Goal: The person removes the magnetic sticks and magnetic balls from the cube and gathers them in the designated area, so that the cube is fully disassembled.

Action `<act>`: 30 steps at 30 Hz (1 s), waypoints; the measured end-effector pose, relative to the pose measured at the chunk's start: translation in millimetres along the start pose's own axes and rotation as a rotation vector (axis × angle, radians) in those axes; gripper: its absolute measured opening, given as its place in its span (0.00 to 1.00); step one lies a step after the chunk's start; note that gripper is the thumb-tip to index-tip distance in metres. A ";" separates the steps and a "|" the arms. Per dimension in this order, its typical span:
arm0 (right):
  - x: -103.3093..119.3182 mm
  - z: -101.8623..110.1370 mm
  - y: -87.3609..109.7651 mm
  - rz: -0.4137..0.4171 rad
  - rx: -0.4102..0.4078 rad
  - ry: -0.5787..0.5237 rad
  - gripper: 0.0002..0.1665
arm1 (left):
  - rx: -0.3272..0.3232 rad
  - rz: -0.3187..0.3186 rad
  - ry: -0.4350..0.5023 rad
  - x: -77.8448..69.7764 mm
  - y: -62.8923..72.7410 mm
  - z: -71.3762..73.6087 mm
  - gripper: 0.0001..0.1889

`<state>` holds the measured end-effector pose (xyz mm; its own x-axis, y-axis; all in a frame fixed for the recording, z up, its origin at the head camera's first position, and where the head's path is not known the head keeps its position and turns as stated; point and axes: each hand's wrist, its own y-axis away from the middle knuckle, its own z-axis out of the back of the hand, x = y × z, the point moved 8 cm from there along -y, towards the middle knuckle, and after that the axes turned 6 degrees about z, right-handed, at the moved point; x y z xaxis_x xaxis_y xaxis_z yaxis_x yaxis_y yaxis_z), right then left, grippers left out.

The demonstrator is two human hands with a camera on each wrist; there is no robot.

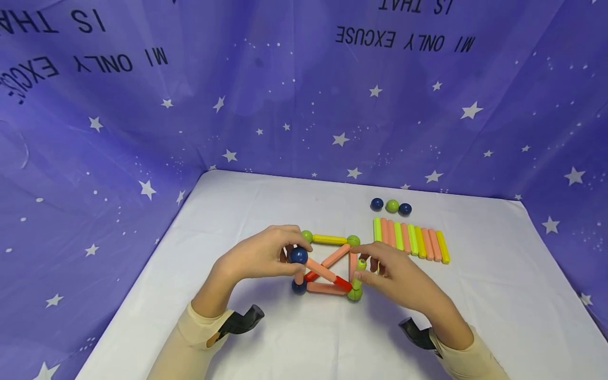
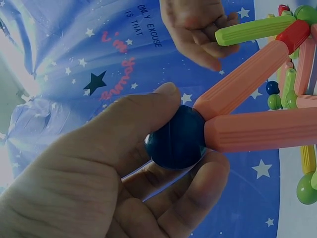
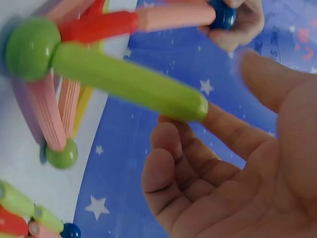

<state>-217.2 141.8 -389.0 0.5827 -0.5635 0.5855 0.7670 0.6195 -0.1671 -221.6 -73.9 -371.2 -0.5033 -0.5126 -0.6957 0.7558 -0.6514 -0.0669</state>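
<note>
A frame of magnetic toy sticks and balls stands on the table. My left hand [image 1: 266, 253] grips a dark blue ball [image 2: 177, 138] between thumb and fingers, above a lower blue ball [image 1: 299, 286]. Two pink sticks meet the held ball; one [image 1: 322, 269] slopes with a red piece down to the near-right green ball [image 1: 354, 294]. From that green ball rises a lime stick [image 3: 131, 82]. Beside its free top end is my right hand [image 1: 404, 274], thumb apart from the stick and fingers loosely bent at its tip. A yellow stick [image 1: 330, 239] forms the far side.
Right of the frame lies a row of pink, lime and yellow sticks [image 1: 413, 240]. Behind the row sit two blue balls and a green ball [image 1: 392, 206]. A purple star-printed cloth [image 1: 294, 105] hangs around the white table [image 1: 266, 200].
</note>
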 end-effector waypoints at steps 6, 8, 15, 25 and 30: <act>4.7 -8.7 5.1 0.026 0.059 0.168 0.12 | 0.006 0.012 -0.006 1.5 -0.8 -3.2 0.13; 2.7 -11.0 8.5 0.021 0.105 0.230 0.12 | 0.007 0.010 -0.010 1.8 -1.0 -3.8 0.14; -8.7 -19.3 19.0 -0.017 0.223 0.256 0.09 | -0.010 0.002 -0.023 1.6 -1.4 -0.2 0.14; -42.6 -13.5 44.4 -0.198 0.165 0.277 0.10 | -0.011 0.000 -0.023 1.3 -3.3 0.2 0.14; -58.6 -7.4 63.5 -0.312 0.191 0.237 0.15 | -0.006 -0.006 -0.010 1.5 -3.7 -0.6 0.13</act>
<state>-200.7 210.1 -439.8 0.3932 -0.8361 0.3826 0.8657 0.4768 0.1523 -224.9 -71.9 -372.4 -0.5120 -0.5144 -0.6879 0.7552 -0.6512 -0.0751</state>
